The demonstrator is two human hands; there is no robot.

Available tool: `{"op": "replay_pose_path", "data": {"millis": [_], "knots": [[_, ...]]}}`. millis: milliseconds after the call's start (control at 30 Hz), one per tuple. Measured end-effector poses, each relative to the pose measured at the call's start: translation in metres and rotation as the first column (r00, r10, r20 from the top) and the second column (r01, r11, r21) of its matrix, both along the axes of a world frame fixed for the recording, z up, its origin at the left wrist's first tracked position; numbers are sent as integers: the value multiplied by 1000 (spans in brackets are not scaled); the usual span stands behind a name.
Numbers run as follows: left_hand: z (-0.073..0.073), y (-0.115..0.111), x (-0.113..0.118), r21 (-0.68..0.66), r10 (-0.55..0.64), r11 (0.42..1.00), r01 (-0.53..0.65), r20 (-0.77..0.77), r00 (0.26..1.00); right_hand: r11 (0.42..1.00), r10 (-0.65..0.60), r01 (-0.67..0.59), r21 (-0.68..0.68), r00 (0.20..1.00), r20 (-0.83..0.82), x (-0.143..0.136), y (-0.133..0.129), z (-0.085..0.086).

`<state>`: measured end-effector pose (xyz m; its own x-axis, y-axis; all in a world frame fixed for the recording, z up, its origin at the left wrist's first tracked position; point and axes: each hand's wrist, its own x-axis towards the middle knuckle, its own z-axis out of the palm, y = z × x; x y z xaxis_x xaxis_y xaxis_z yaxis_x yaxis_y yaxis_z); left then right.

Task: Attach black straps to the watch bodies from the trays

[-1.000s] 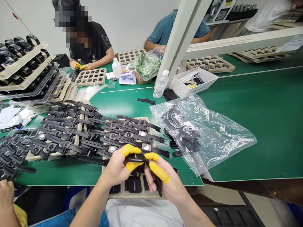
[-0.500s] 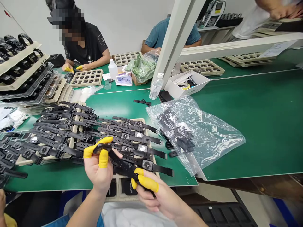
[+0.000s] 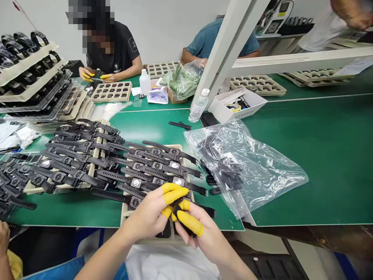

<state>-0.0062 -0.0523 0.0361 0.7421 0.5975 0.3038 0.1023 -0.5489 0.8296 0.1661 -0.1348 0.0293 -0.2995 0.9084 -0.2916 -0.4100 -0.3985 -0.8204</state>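
My left hand and my right hand meet above the front of a beige tray. Yellow finger cots cover several fingertips. Both hands are closed on a black smartwatch, mostly hidden by the fingers; a dark part runs down inside my right hand. Under and behind the hands, rows of black smartwatches lie face down across the tray, straps stretched out. One smartwatch lies just beyond my left wrist. A dark piece shows in a tray compartment below the hands.
A clear plastic bag with black straps lies to the right. More watch-filled trays and a tall tray stack stand left. Across the bench are a water bottle, a white box and a co-worker. A post rises behind.
My left hand has moved right and down to meet my right hand. The smartwatch stretched between them is now gathered in the fingers. The view has shifted slightly.
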Motion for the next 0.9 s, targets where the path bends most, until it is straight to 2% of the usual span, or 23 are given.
{"op": "replay_pose_path", "data": {"millis": [133,300,467,633,767,900], "knots": [[3,2,-2,4,-48,999,49,-21,999,998,-57,57,24,998,16,4,-2,-5],[4,2,0,-6,-49,999,49,-25,999,995,-44,40,91,999,32,3,-1,-7],[1,2,-2,11,-39,999,39,-39,998,993,-110,111,41,994,-8,0,0,-9],[-2,-2,1,71,10,997,-9,-13,1000,987,-160,161,-1,975,-154,-6,4,-10],[2,-3,2,105,17,994,-14,-22,1000,977,-212,199,-79,951,-226,-8,7,-5],[8,-5,3,152,-9,988,15,-41,999,977,-193,171,-124,961,-196,-2,7,0]]}}
